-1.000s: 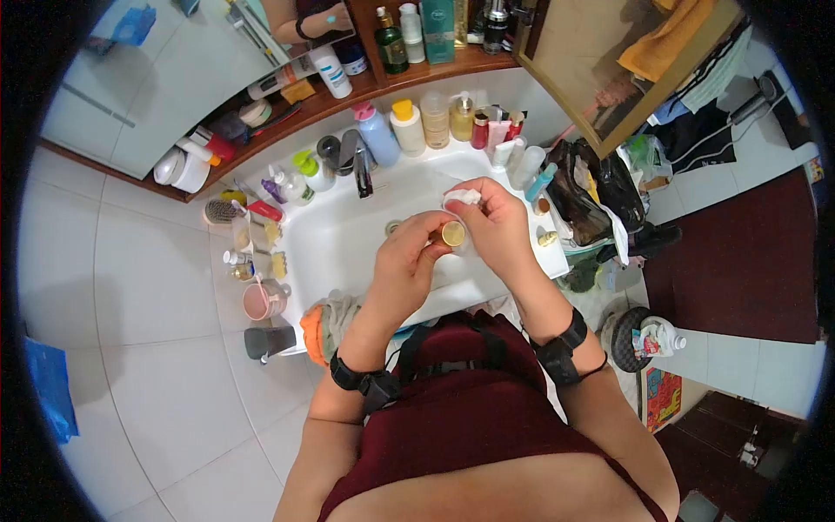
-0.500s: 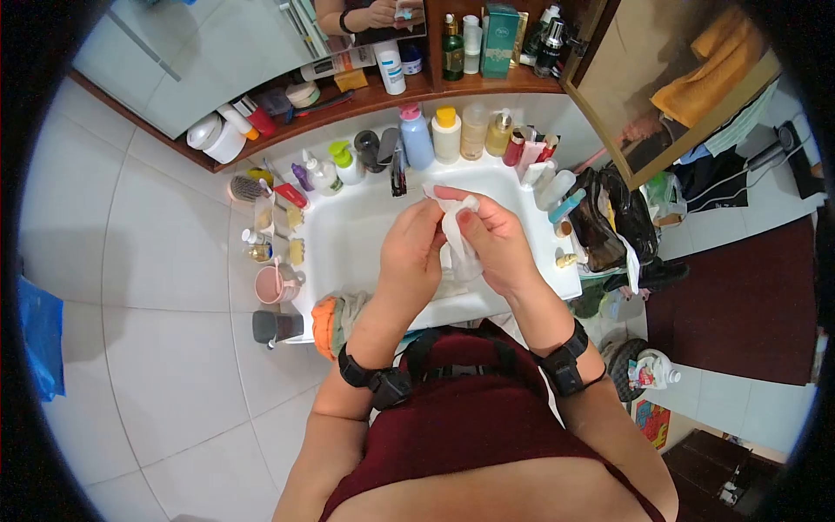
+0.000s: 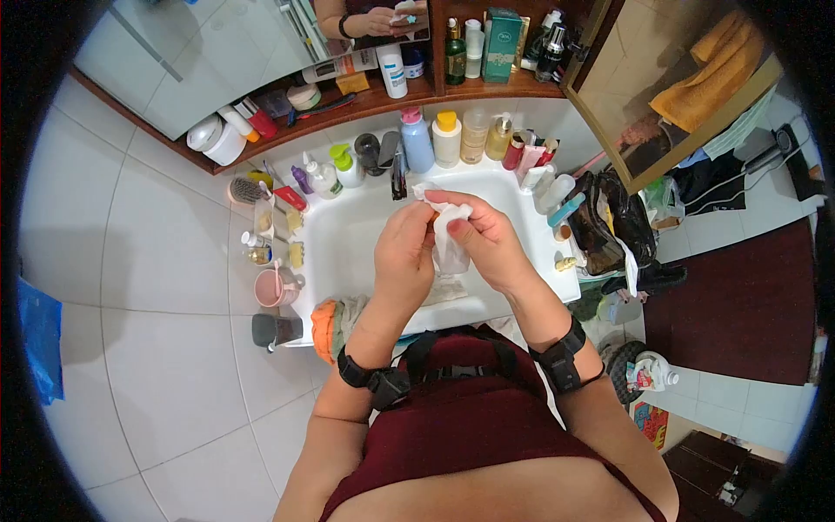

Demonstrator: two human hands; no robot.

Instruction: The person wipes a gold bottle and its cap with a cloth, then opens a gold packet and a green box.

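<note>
1. Tissue (image 3: 448,228), white and crumpled, sits between both hands above the middle of the white sink (image 3: 348,239).
2. Judging by this, wiping is under way; whatever it wraps is hidden, so what remains is unclear.
3. Left hand (image 3: 404,252) curls closed around the tissue's lower part.
4. Right hand (image 3: 489,244) pinches its upper edge, fingers narrow.

— What's that white thing?
— A wipe (image 3: 449,228), thin and crumpled, held up above the sink (image 3: 348,239).
— How does it hang?
— Its top is bunched between the left hand (image 3: 405,248) and the right hand (image 3: 487,239); the rest droops down between them.
</note>
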